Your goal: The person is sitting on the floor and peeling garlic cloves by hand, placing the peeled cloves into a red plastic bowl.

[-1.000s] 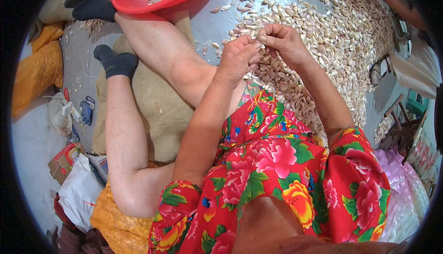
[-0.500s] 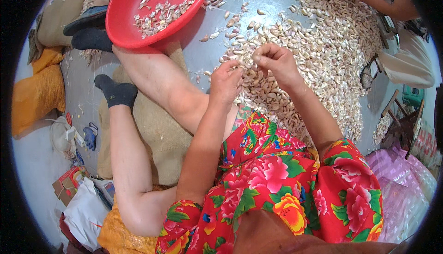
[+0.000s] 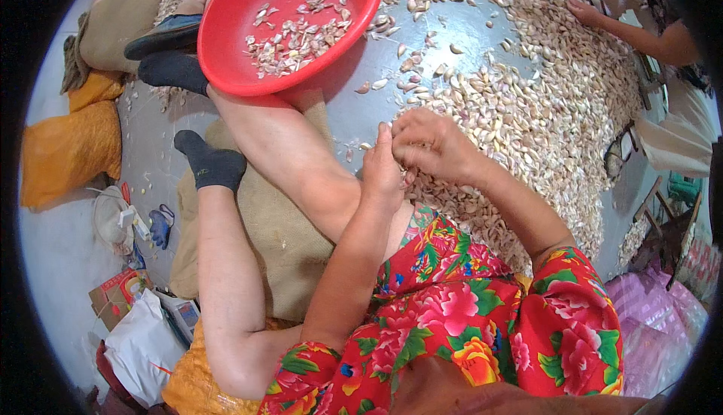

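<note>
My left hand (image 3: 382, 168) is closed, thumb upward, over the near edge of a broad heap of garlic cloves (image 3: 520, 129). Against its fingers works my right hand (image 3: 435, 144), its fingers bent and pressed together, slightly blurred. Whatever the two hands pinch between them is too small and covered to make out. A red plastic basin (image 3: 218, 53) leans tilted beyond my outstretched leg, with garlic cloves and bits of skin (image 3: 301, 42) scattered over its bottom.
Burlap sacking (image 3: 294, 249) lies under my legs. Another person's hand (image 3: 587, 13) reaches over the heap at the far right. Orange sacks (image 3: 75, 151), a blue glove (image 3: 160, 227) and a white bag (image 3: 147, 347) lie on the left; pink plastic sheeting (image 3: 648, 317) is at right.
The view has shifted, so most things sit farther right and lower. My right hand has closed in on my left; the hands were slightly apart before.
</note>
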Demonstrator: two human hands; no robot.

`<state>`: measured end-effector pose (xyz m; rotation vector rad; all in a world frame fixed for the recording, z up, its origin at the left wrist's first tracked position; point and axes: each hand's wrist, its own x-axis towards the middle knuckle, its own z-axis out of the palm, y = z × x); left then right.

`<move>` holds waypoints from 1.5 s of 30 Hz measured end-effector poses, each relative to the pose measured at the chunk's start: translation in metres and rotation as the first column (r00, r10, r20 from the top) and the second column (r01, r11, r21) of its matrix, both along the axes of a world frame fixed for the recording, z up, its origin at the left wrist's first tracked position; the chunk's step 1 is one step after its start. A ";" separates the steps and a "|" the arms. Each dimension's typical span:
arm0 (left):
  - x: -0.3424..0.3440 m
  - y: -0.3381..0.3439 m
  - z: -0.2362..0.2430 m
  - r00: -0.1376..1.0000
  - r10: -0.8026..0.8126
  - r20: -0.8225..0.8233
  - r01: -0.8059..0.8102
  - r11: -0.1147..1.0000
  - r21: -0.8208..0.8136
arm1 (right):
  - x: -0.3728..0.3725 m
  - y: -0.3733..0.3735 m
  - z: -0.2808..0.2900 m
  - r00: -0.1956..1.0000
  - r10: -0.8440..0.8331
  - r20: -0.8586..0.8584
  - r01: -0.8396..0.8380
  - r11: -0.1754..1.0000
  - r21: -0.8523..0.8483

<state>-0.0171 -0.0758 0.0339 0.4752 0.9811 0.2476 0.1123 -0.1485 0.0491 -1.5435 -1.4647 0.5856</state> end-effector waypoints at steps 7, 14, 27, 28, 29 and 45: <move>0.001 0.000 -0.002 0.998 -0.053 0.014 0.053 0.998 0.025 | 0.103 0.106 -0.059 0.764 -0.391 0.513 0.435 0.899 0.037; 0.006 -0.002 -0.005 0.990 -0.133 0.042 0.131 0.991 0.037 | 0.167 0.166 -0.118 0.919 -0.221 0.328 0.244 0.969 -0.031; 0.006 -0.001 -0.018 0.997 -0.077 -0.010 0.077 0.950 0.302 | 0.116 0.067 -0.053 0.916 -0.353 -0.192 0.283 0.905 -0.317; 0.004 0.002 -0.019 0.997 -0.078 -0.017 0.078 0.915 0.396 | 0.092 0.059 -0.031 0.870 -0.329 -0.367 0.216 0.924 -0.317; 0.005 0.001 -0.021 0.996 -0.090 -0.017 0.087 0.873 0.479 | 0.077 0.048 -0.019 0.849 -0.323 -0.418 0.215 0.934 -0.286; -0.006 -0.008 -0.019 0.935 -0.355 0.001 0.231 0.609 0.759 | 0.015 -0.028 0.019 0.984 -0.144 0.103 0.164 0.963 -0.214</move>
